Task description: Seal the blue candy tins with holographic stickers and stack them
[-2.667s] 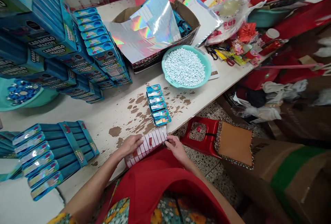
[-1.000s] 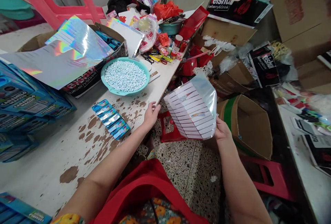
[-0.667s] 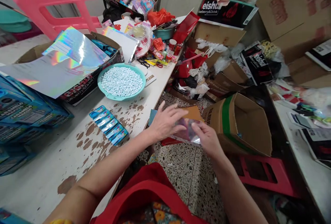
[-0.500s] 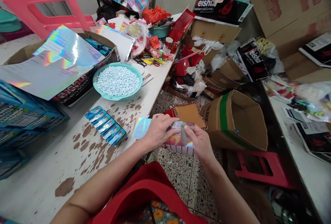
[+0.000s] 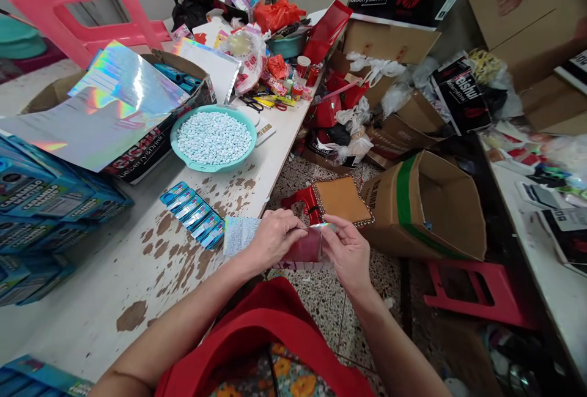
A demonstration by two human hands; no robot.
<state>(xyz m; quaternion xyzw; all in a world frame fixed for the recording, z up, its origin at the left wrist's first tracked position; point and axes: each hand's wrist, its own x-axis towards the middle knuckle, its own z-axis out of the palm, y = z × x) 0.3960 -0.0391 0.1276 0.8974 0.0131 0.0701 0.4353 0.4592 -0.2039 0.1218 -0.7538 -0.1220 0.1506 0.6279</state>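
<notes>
1. We see the left hand (image 5: 270, 239) with thumb and fingertips pressed together on a shiny sheet (image 5: 302, 251), its grip narrow.
2. We find the right hand (image 5: 349, 253) pinching a small glinting part of that sheet between thumb and forefinger, just beside the left fingertips.
3. We have the sheet raised just beyond the desk (image 5: 94, 308), by its near long edge; a silvery end sticks out past the left hand, the pinkish part hangs below the fingers, and we cannot tell how many layers it has.
4. Close to that edge, we see a short row of blue packs (image 5: 192, 215), near the left hand but apart from it.
5. Behind the row, we note a turquoise bowl (image 5: 213, 167) filled with small pale pieces (image 5: 213, 136).
6. Toward the desk's left side, we have stacked blue boxes (image 5: 43, 195) and a carton (image 5: 153, 155) with holographic sheets (image 5: 128, 94) across its top.
7. Beyond the hands, below desk height, we see a tan cushion (image 5: 342, 200) on a red stool.
</notes>
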